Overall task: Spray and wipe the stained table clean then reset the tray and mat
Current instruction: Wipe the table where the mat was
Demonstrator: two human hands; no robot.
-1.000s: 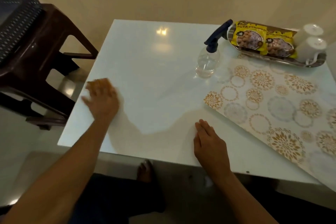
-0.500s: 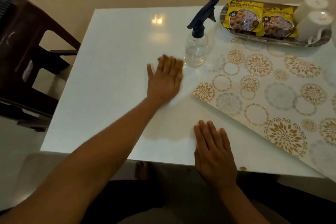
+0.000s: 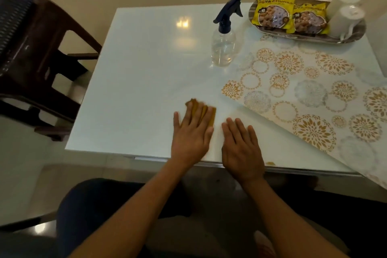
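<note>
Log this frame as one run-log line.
phase: wiping | left hand: flat, pressing brown cloth on white table | right hand: flat on table | spray bottle: upright, untouched | mat, tray: not reset

L hand [image 3: 191,132] flat, palm down, fingers straight & slightly spread, fingertips blurred. R hand [image 3: 240,148] just beside it, flat, palm down, fingers straight, close together. Both forearms bare, reaching fwd from lower frame.
</note>
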